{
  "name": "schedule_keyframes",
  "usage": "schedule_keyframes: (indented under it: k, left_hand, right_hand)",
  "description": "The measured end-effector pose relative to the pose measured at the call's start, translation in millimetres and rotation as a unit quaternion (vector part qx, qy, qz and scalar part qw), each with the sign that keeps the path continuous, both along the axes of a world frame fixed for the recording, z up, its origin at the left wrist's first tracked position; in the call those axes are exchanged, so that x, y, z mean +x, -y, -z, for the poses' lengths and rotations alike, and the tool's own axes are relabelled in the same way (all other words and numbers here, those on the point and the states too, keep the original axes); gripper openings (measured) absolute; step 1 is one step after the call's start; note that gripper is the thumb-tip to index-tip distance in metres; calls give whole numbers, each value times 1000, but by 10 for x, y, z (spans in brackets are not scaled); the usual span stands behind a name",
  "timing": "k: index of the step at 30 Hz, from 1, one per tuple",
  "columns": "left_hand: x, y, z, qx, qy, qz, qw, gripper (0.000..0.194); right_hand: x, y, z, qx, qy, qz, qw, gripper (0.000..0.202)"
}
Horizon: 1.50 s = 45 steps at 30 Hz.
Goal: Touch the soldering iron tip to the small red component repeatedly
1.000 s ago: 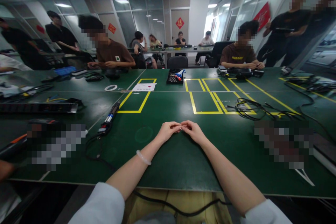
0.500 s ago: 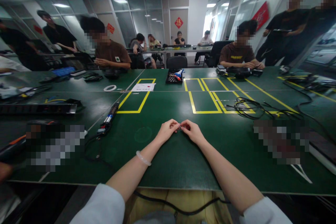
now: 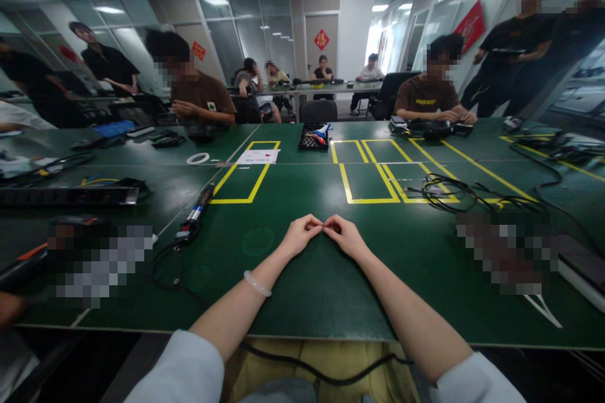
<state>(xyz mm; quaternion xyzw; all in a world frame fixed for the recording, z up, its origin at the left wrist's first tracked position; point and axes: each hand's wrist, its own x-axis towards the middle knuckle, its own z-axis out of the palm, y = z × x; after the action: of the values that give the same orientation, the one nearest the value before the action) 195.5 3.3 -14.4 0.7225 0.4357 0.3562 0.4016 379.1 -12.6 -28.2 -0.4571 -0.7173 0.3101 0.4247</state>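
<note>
My left hand [image 3: 301,234] and my right hand [image 3: 345,233] meet at the fingertips just above the green table [image 3: 321,296]. Both are closed in a pinch. Something tiny and dark is between the fingertips, too small to name. A pale bracelet [image 3: 258,284] circles my left wrist. To the left of my hands lies an electric screwdriver [image 3: 195,217] with a cord. Beyond them, a black tray [image 3: 314,142] holds small parts and a blue, white and red item.
Yellow tape outlines [image 3: 373,201] mark the tabletop. Loose black cables [image 3: 444,189] lie at the right. A roll of white tape [image 3: 197,158] and a paper sheet [image 3: 258,157] are farther left. A black power strip [image 3: 70,196] sits at far left. Several people sit or stand around.
My fingertips have shifted very slightly against each other; both hands stay in nearly the same place. The objects on the table have not moved.
</note>
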Motion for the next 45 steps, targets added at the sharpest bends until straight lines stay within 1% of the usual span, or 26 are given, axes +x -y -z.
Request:
schedule_keyframes:
  k: [3, 9, 14, 22, 33, 38, 45]
  left_hand:
    - [16, 1, 3, 1, 5, 6, 1000, 25]
    - [31, -8, 15, -17, 19, -6, 1000, 28]
    - [17, -4, 5, -18, 23, -4, 1000, 26]
    - [-15, -12, 3, -40, 29, 12, 999, 34]
    - [-35, -22, 7, -35, 25, 2, 999, 29]
    - [-30, -24, 5, -33, 19, 2, 999, 29]
    - [-22, -40, 50, -23, 16, 1, 1000, 28]
  right_hand:
    - [10, 5, -7, 0, -6, -3, 1000, 12]
    - [22, 16, -24, 5, -5, -1, 1000, 9]
    - [12, 2, -3, -8, -4, -1, 1000, 16]
    - [0, -4, 10, 20, 16, 12, 1000, 15]
    - [-27, 46, -65, 13, 43, 12, 999, 14]
    - [-17, 45, -61, 9, 47, 14, 999, 14]
    - [8, 34, -25, 17, 44, 7, 999, 14]
